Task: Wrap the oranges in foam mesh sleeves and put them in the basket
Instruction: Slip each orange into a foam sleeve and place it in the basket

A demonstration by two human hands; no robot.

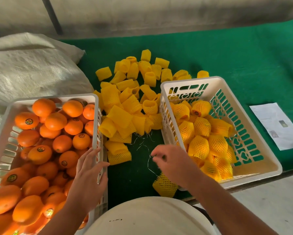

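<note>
A white basket point(1, 146) at the left is full of several bare oranges point(56, 121). My left hand point(90, 168) hovers flat over its right rim with fingers straight, holding nothing. A heap of yellow foam mesh sleeves point(125, 106) lies on the green mat between the baskets. My right hand point(169, 161) hangs over the mat beside thin white threads point(149, 160), fingers loosely curled; whether it pinches a thread is unclear. A second white basket point(261, 170) at the right holds several sleeved oranges point(201, 126). One sleeve point(164, 185) lies under my right wrist.
A green mat point(235, 53) covers the table. A white woven sack point(29, 65) lies at the back left. A printed paper sheet point(277, 124) rests on the mat to the right of the right basket. Grey floor shows at the bottom right.
</note>
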